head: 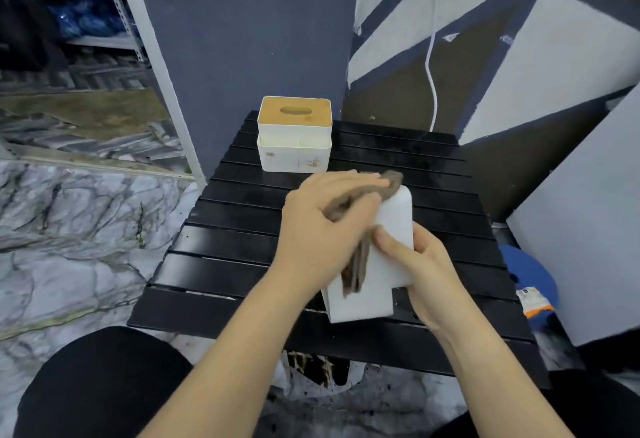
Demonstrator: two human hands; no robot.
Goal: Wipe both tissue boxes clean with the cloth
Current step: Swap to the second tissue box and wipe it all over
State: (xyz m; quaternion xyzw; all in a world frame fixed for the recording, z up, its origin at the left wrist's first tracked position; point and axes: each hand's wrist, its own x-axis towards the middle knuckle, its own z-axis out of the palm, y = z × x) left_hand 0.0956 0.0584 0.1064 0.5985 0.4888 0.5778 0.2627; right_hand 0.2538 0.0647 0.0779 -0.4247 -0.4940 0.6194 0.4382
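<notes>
Head view: a seated person works two-handed over a black slatted table (221, 264).
Near box: a plain white plastic tissue box (388, 285) lies on its side at the table's middle, a blank face turned up.
Left hand: the left hand (322, 226) presses a crumpled brown cloth (356, 264) flat against the near box's upper face, fingers closed over the fabric; motion blurs the cloth's edges.
Right hand: the right hand (419, 264) grips the near box's right side, thumb on top, steadying it.
Far box: a white tissue box with a tan wooden lid and oval slot (294, 140) stands upright at the table's far edge, apart from both hands.
Surroundings: marble-patterned floor (69, 230); a white cable (431, 57) hangs down the wall behind.
</notes>
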